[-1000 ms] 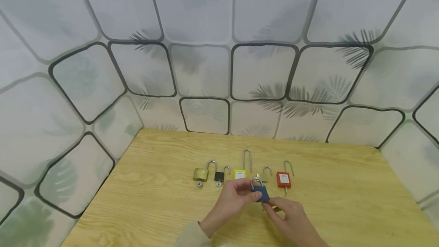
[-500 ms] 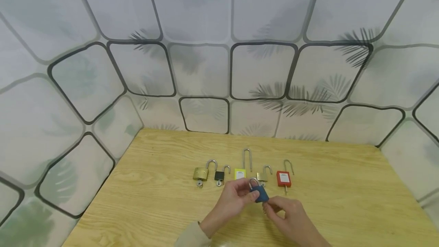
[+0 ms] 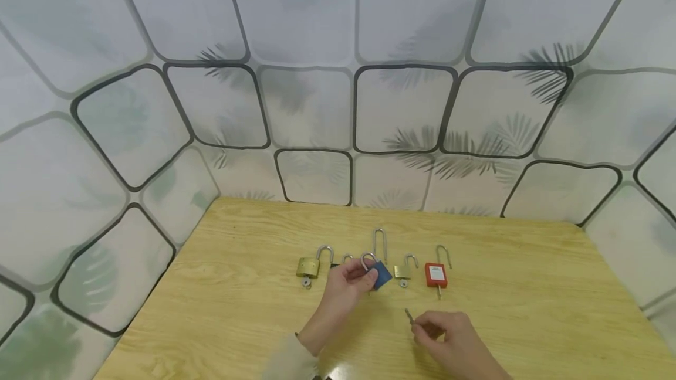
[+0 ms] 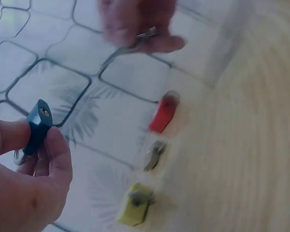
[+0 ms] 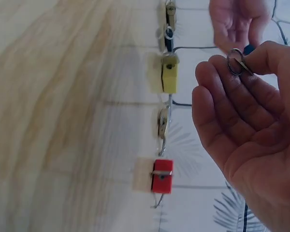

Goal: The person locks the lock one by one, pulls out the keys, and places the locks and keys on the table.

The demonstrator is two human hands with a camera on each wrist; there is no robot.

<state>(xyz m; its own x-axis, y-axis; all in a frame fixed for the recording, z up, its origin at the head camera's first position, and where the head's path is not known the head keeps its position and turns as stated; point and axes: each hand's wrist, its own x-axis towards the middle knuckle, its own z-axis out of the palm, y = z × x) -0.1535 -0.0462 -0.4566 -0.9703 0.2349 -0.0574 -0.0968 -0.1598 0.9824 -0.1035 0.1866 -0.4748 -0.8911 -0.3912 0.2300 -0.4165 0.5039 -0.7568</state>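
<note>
My left hand (image 3: 340, 292) holds a blue padlock (image 3: 380, 275) between thumb and fingers, tilted above the table. In the left wrist view, the brass keyhole of the blue padlock (image 4: 37, 126) shows bare; its shackle is partly hidden by fingers. Lower right of it, my right hand (image 3: 446, 333) pinches a small key (image 3: 409, 316) pointing up and to the left, apart from the padlock. A key ring (image 5: 235, 62) hangs at the pinch in the right wrist view. Behind the left hand, a yellow padlock and a black one are mostly covered in the head view.
Several padlocks with raised shackles and keys in them lie in a row: a large brass padlock (image 3: 308, 267), a small brass padlock (image 3: 402, 272), a red padlock (image 3: 436, 275) and a yellow padlock (image 5: 169, 77). The wooden table (image 3: 528, 298) meets a patterned cloth wall (image 3: 317, 175).
The key has come out of the blue padlock, and the hands have parted. My left hand has moved left and up with the padlock; the right has stayed nearly in place with the key.
</note>
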